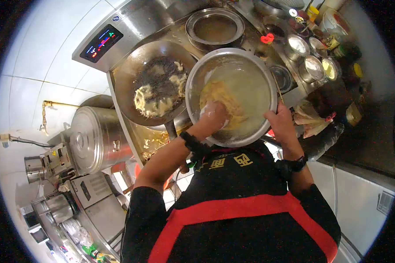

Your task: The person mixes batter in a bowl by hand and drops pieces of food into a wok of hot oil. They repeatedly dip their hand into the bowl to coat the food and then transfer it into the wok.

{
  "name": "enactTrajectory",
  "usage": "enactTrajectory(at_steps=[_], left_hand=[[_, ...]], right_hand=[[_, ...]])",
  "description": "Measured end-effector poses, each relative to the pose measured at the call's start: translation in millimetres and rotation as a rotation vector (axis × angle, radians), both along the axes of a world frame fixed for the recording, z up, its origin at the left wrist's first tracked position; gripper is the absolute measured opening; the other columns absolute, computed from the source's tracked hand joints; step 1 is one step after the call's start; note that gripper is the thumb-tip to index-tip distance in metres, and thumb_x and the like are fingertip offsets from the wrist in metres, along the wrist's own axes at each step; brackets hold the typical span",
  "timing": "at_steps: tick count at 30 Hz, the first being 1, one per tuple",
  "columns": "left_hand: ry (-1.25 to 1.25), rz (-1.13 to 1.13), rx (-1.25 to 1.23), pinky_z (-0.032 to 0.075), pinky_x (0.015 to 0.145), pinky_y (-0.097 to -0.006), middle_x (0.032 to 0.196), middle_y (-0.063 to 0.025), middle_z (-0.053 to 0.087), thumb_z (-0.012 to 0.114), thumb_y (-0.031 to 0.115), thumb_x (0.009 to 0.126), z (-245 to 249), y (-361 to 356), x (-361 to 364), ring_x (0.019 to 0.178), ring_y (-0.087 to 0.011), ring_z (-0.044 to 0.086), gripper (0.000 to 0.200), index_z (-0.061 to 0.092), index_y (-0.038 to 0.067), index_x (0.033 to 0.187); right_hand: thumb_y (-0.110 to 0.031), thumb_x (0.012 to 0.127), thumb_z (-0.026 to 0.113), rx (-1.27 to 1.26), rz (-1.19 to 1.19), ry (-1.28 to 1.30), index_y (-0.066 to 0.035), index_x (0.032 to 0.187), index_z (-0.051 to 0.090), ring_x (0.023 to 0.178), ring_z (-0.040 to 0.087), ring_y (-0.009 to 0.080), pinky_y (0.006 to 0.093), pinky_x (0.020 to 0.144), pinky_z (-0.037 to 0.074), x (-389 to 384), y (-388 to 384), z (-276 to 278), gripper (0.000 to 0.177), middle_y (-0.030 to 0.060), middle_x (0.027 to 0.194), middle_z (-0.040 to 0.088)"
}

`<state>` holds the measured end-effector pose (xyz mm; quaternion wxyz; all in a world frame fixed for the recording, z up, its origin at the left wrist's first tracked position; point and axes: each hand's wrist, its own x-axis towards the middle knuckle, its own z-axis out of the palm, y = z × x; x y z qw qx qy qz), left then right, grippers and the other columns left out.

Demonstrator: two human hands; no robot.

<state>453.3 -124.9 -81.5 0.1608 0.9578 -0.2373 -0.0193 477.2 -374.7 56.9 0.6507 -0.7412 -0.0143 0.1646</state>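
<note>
A large metal bowl holds pale, cloudy batter and yellowish coated food. My left hand is inside it, smeared white, its fingers closed in the coated food; their tips are hidden. My right hand grips the bowl's right rim, and a thin stick runs up from beside its fingers. Just left of the bowl sits a dark wok of dark oil. Pale battered pieces float in it, mostly at the lower left and right side.
Behind the bowl is a round metal pan. Seasoning containers stand at the right, near a plastic bag. A lidded steel pot is at the left. The wok handle points toward my left forearm. Crumbs lie below the wok.
</note>
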Motion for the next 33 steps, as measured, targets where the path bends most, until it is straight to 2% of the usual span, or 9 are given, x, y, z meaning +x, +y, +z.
enactTrajectory(at_steps=[4,6,12,14,19,23,26,30,33], left_hand=[[0.163,0.222,-0.355,0.047,0.066,-0.0423,0.084,-0.0088,0.060,0.060,0.013,0.072,-3.7,-25.4,-10.3,0.085,-0.0303,0.057,0.010,0.063,0.009,0.080],[0.012,0.088,-0.211,0.047,0.066,-0.0425,0.083,-0.0091,0.060,0.060,0.013,0.072,-23.9,-28.6,-8.3,0.083,-0.0302,0.058,0.009,0.063,0.008,0.080],[-0.071,-0.093,-0.302,0.048,0.067,-0.0410,0.077,-0.0136,0.059,0.059,0.011,0.075,47.8,-10.3,2.8,0.073,-0.0315,0.060,0.005,0.061,0.008,0.079],[0.136,0.146,-0.474,0.047,0.064,-0.0399,0.076,-0.0142,0.061,0.060,0.010,0.074,69.2,-4.9,6.5,0.074,-0.0332,0.060,0.006,0.060,0.006,0.078],[0.190,0.210,-0.556,0.047,0.063,-0.0368,0.074,-0.0114,0.060,0.059,0.012,0.077,106.2,24.3,23.4,0.071,-0.0252,0.061,0.008,0.059,0.004,0.078],[0.113,0.249,-0.643,0.048,0.068,-0.0323,0.076,-0.0091,0.060,0.059,0.013,0.081,121.4,74.5,33.2,0.073,-0.0155,0.058,0.011,0.064,0.004,0.086],[0.193,0.410,-0.871,0.047,0.067,-0.0323,0.077,-0.0137,0.063,0.058,0.012,0.078,131.1,125.6,45.9,0.071,-0.0206,0.060,0.018,0.065,0.001,0.090],[-0.035,0.274,-0.660,0.045,0.069,-0.0321,0.075,-0.0124,0.061,0.059,0.017,0.078,143.5,214.0,54.5,0.071,-0.0168,0.057,0.022,0.065,-0.001,0.090],[0.150,0.547,-0.526,0.047,0.072,-0.0357,0.078,-0.0145,0.063,0.058,0.018,0.081,129.2,272.1,57.9,0.074,-0.0228,0.060,0.022,0.065,-0.001,0.089]], right_hand=[[-0.010,0.076,0.057,-0.229,0.025,-0.071,0.001,0.113,0.059,0.083,0.061,0.0187,0.0333,0.077,0.050,0.8,1.1,-1.7,0.039,0.0102,0.097,0.065],[-0.014,0.075,0.060,-0.172,-0.027,-0.046,0.001,0.110,0.059,0.082,0.061,0.0187,0.0331,0.075,0.050,-0.1,-2.9,-7.0,0.039,0.0112,0.096,0.065],[-0.015,0.075,0.060,-0.126,0.003,-0.001,0.003,0.109,0.059,0.083,0.062,0.0208,0.0338,0.073,0.050,4.5,-13.0,-25.5,0.039,0.0131,0.096,0.065],[-0.015,0.075,0.061,-0.012,-0.032,0.006,0.003,0.109,0.059,0.083,0.062,0.0216,0.0343,0.073,0.050,4.4,-11.7,-26.8,0.039,0.0133,0.096,0.065],[-0.003,0.076,0.053,-0.103,-0.020,0.037,0.003,0.120,0.052,0.086,0.062,0.0175,0.0298,0.077,0.052,16.5,-18.0,-42.2,0.044,0.0100,0.102,0.063],[-0.003,0.075,0.054,-0.083,-0.029,0.036,0.003,0.120,0.052,0.087,0.061,0.0181,0.0301,0.077,0.051,15.8,-15.2,-36.2,0.045,0.0106,0.102,0.062],[-0.012,0.072,0.060,-0.129,-0.051,0.047,0.002,0.112,0.055,0.085,0.060,0.0233,0.0362,0.077,0.049,13.1,-7.4,-24.7,0.043,0.0133,0.098,0.063],[-0.012,0.072,0.059,-0.096,-0.069,0.047,0.001,0.114,0.055,0.085,0.060,0.0228,0.0370,0.076,0.049,14.0,-11.1,-35.6,0.044,0.0127,0.098,0.063],[-0.013,0.072,0.059,-0.107,-0.112,0.060,0.001,0.115,0.054,0.086,0.060,0.0230,0.0369,0.076,0.050,7.3,-8.7,-25.4,0.045,0.0125,0.097,0.063]])
